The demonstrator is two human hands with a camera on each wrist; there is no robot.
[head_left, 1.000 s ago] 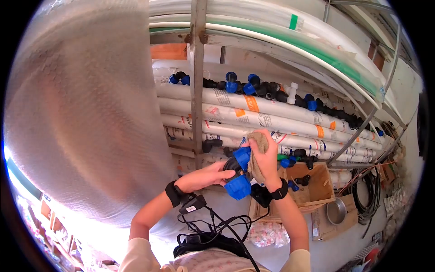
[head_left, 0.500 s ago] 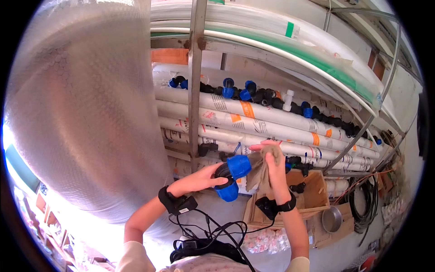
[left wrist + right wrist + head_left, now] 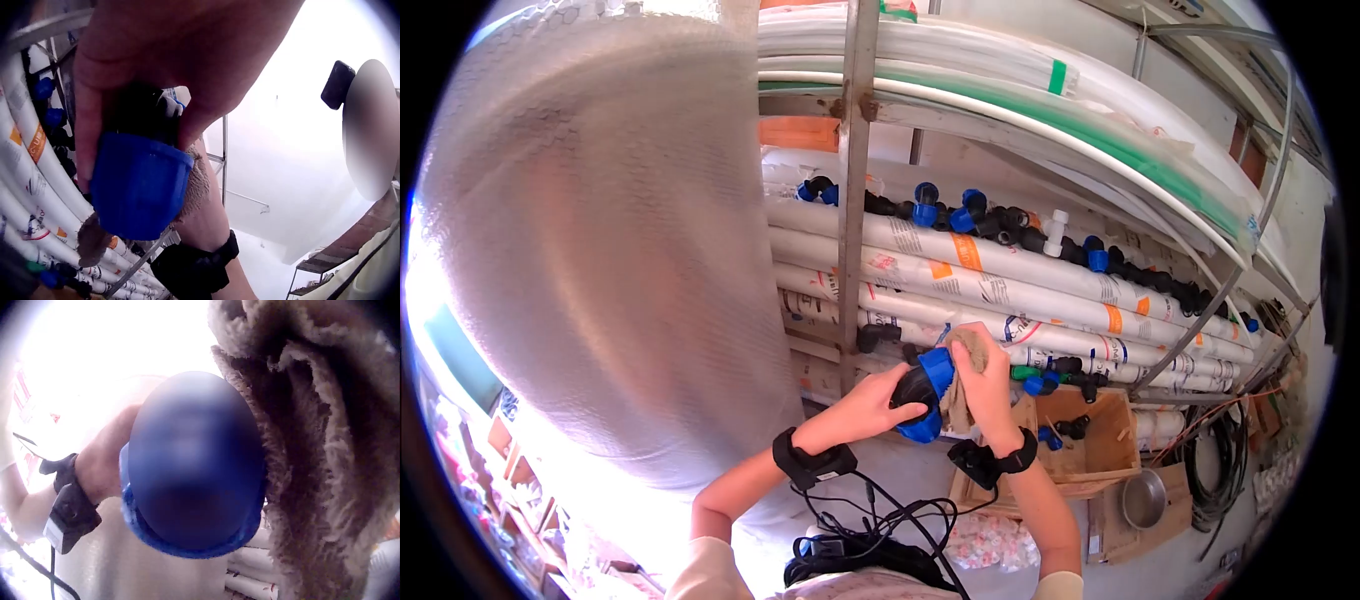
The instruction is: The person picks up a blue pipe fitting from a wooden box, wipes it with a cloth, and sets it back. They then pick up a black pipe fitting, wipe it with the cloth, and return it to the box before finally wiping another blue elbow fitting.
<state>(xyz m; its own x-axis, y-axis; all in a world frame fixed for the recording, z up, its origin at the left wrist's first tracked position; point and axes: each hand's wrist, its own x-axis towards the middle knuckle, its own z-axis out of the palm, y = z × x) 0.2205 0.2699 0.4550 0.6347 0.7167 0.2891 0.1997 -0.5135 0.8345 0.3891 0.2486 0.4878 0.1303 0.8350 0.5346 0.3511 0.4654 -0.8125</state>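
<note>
A black elbow pipe fitting [image 3: 913, 392] with blue end nuts is held in front of the body. My left hand [image 3: 868, 408] grips its black middle, thumb on the near side. One blue nut [image 3: 140, 187] points toward the left wrist camera. In my right hand [image 3: 988, 388] is a brown fluffy cloth [image 3: 325, 462], bunched between fingers and thumb. The cloth lies against the right side of the fitting's upper blue nut [image 3: 938, 370] in the head view. Part of the fitting is hidden behind the hands and cloth.
White-wrapped pipes [image 3: 1000, 287] fill the rack behind a metal post [image 3: 855, 200], with more black and blue fittings [image 3: 925, 205] on top. A large bubble-wrapped roll [image 3: 600, 250] stands left. Lower right are a wooden crate [image 3: 1122, 425], a metal bowl [image 3: 1144, 498] and coiled black hose [image 3: 1215, 480].
The fitting has been turned in my left hand. Half a second ago the cloth hung apart to its right; now my right hand has brought it back against the blue nut.
</note>
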